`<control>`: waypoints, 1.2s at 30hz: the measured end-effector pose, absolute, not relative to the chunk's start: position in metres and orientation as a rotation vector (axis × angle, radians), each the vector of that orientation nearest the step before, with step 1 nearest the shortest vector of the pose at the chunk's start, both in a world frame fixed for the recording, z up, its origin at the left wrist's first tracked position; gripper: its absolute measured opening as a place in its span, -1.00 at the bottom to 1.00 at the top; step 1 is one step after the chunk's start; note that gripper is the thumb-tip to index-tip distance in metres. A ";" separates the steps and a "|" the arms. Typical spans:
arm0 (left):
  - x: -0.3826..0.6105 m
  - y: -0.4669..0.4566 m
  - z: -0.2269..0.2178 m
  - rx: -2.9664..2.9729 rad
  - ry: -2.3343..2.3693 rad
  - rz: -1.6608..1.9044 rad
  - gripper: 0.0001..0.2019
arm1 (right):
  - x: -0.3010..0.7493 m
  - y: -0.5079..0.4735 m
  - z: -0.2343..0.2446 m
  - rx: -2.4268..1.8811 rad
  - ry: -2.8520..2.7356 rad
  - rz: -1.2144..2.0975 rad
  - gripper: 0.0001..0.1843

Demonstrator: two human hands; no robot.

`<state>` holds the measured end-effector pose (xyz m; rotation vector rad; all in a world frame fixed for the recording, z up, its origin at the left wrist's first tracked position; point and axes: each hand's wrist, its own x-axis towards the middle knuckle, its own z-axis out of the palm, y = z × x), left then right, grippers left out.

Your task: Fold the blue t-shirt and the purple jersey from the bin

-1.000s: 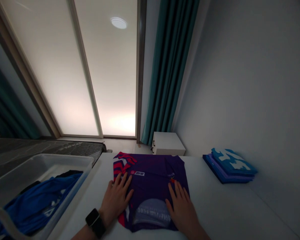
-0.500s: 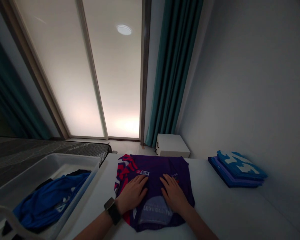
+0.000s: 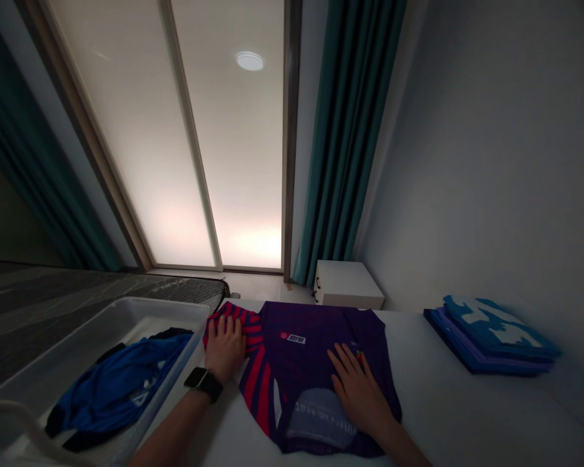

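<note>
A purple sports shirt (image 3: 316, 363) lies on the white table (image 3: 433, 415) in front of me, its right side folded in. Its red-and-navy striped sleeve sticks out to the left. My left hand (image 3: 225, 350), below a black watch, rests flat on that sleeve with the fingers stretched out. On the right part of the shirt's body, my right hand (image 3: 360, 389) lies flat, fingers apart, beside a small colourful print. A greyish panel with pale lettering shows near the shirt's lower edge.
On the left stands a clear plastic bin (image 3: 175, 383) with a crumpled blue garment (image 3: 121, 389) inside. A stack of folded blue and purple clothes (image 3: 491, 337) sits at the table's right, near the wall. A white cabinet (image 3: 348, 285) stands beyond the far edge.
My left hand has moved left from the shirt's chest onto the striped sleeve, which now spreads further left. My right hand stays on the shirt. The view has shifted slightly.
</note>
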<state>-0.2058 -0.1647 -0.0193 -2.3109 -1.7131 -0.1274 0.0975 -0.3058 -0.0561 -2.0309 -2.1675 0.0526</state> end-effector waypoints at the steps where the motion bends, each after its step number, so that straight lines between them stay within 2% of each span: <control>1: -0.199 -0.169 -0.019 -2.392 -1.627 -0.188 -0.54 | 0.098 -0.306 -0.055 -2.030 -2.176 0.057 -0.42; 4: -0.169 -0.177 -0.024 -2.677 -1.360 -0.369 -0.53 | 0.098 -0.306 -0.052 -2.025 -2.185 0.069 -0.42; 7: -0.140 -0.181 -0.035 -2.843 -1.234 -0.385 -0.50 | 0.098 -0.309 -0.051 -2.013 -2.165 0.061 -0.43; 17: -0.142 -0.187 -0.048 -2.736 -1.470 -0.278 -0.45 | 0.124 -0.284 -0.045 -1.916 -2.091 -0.044 -0.46; 24: -0.167 -0.187 -0.051 -2.637 -1.586 -0.271 -0.45 | 0.147 -0.274 -0.052 -2.306 -1.885 -0.035 -0.38; 30: -0.146 -0.196 -0.048 -2.677 -1.531 -0.266 -0.46 | 0.159 -0.306 -0.055 -2.505 -1.750 -0.262 -0.26; 36: -0.114 -0.207 -0.036 -2.723 -1.469 -0.221 -0.45 | 0.181 -0.347 -0.044 -2.605 -1.687 -0.540 -0.32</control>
